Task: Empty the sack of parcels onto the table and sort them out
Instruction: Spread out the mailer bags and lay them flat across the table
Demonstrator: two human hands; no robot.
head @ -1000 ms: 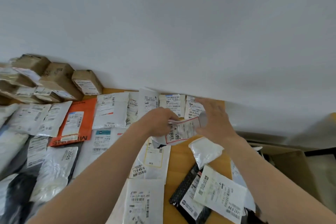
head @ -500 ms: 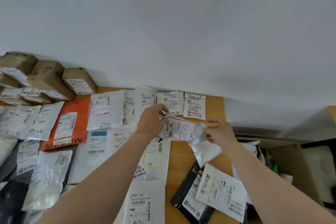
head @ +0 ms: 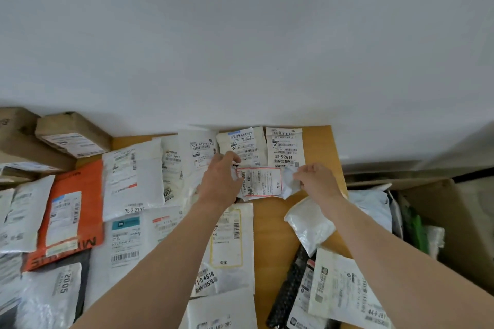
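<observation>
- At the far end of the table, my left hand (head: 222, 181) has its fingers curled round the left end of a small white plastic parcel with a red-bordered label (head: 262, 181), label side up.
- My right hand (head: 316, 181) pinches that parcel's crumpled right end. Both hands hold it low over the light wooden table (head: 270, 235), and I cannot tell whether it touches the top.
- Just beyond the parcel, against the wall, flat white mailers lie in a row, labels up. The white mailer marked 59-6-2614 (head: 284, 147) sits directly behind it.
- Left of the parcel more white mailers lie side by side, then a flat orange plastic mailer (head: 69, 211), then brown cardboard boxes (head: 72, 133) stacked at the wall. I judge this part already sorted.
- Nearer me than the parcel, on its right side, a plump white pouch (head: 310, 224), a black textured bag (head: 288, 288) and a white bag with a large label (head: 344, 286) lie askew and overlapping. I take these as not yet sorted.
- Right of the parcel, off the table, an open brown carton (head: 454, 222) holds more bags. I cannot tell whether they are part of this job, and I see no sack.
- By my reading, the emptying is done and the sorting is well past half. What remains is to set this parcel in line, then the few loose ones.
</observation>
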